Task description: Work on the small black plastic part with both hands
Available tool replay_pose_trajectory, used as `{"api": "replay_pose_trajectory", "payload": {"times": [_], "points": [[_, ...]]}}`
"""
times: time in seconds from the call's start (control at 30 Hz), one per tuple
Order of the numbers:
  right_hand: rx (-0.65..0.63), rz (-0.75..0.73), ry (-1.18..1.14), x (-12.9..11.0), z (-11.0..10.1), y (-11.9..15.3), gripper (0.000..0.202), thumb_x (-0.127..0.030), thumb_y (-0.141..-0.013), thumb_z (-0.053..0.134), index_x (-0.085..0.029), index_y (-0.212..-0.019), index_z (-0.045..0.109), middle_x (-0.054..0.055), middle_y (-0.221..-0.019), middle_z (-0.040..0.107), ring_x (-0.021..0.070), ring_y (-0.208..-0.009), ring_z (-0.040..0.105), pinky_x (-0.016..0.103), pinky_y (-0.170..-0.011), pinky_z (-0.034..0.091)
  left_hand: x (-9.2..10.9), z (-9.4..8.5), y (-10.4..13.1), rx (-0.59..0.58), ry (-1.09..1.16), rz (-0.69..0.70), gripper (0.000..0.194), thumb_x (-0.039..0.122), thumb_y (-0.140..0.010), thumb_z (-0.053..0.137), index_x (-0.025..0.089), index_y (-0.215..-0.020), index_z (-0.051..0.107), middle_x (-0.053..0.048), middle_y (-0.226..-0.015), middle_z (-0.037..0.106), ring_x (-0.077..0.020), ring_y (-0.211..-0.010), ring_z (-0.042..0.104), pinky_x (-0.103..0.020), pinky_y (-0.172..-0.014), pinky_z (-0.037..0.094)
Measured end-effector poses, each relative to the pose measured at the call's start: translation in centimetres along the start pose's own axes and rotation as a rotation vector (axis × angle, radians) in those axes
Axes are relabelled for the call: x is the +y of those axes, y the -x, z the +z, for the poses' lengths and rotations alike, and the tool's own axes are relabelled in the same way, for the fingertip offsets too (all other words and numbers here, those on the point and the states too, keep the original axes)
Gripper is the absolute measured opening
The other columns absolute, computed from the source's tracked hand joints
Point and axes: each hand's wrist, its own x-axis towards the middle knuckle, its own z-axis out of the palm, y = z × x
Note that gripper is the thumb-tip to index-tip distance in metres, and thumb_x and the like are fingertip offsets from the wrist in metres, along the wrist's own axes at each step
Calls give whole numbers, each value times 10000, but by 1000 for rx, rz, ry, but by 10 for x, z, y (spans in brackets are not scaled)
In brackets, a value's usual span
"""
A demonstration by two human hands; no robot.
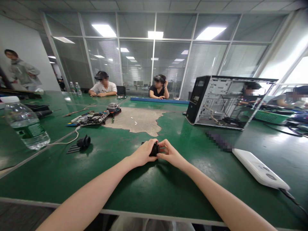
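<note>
A small black plastic part (154, 150) is between my hands, just above or on the green table; its kind is hard to make out. My left hand (145, 153) is closed around its left side and covers much of it. From the right, the fingertips of my right hand (169, 154) touch its right face, with the fingers curled. Left of my hands lies another black part (83, 142), rounded at one end and with several thin prongs.
A circuit board (90, 118) lies at the left, with a metal-topped cooler (113, 108) behind. A water bottle (25, 123) stands far left. An opened computer case (223, 99) and a white power bank (261, 168) are on the right. Two people sit across the table.
</note>
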Motion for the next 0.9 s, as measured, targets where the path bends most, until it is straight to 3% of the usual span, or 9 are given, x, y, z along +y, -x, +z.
{"api": "replay_pose_trajectory", "payload": {"times": [0.27, 0.4, 0.6, 0.77, 0.9], "points": [[59, 55, 4, -1, 3, -1, 275, -361, -714, 607, -215, -884, 448, 6, -914, 497, 136, -762, 563, 317, -694, 466, 2, 0, 0, 7, -16, 10, 595, 269, -696, 635, 196, -1190, 312, -99, -1121, 480, -248, -973, 498, -384, -826, 406], [67, 96, 35, 1, 1, -3, 322, -347, -716, 602, -211, -958, 440, 19, -938, 485, 136, -781, 563, 324, -718, 461, 1, 0, -1, 12, 8, 19, 585, 270, -700, 632, 192, -1187, 318, -101, -1117, 486, -246, -979, 493, -380, -827, 405], [-19, -1, -22, 0, 0, 0, 350, -272, -652, 682, -211, -890, 434, 10, -964, 486, 158, -903, 555, 324, -789, 450, 1, -1, 0, -7, -1, 5, 609, 216, -668, 647, 199, -1185, 326, -88, -1109, 491, -246, -970, 496, -382, -825, 402], [34, 12, -23, 2, 2, -1, 259, -352, -713, 617, -210, -844, 444, 3, -905, 504, 148, -844, 561, 321, -755, 460, 0, 0, 0, 5, -5, 12, 603, 258, -690, 637, 195, -1193, 312, -97, -1124, 483, -250, -988, 488, -383, -834, 399], [67, 53, 11, 5, 1, -3, 323, -357, -703, 621, -211, -928, 440, 18, -940, 493, 149, -814, 562, 338, -746, 461, 0, 0, 0, 8, 5, 11, 591, 267, -694, 636, 198, -1189, 321, -96, -1116, 484, -246, -990, 492, -380, -834, 399]]}}
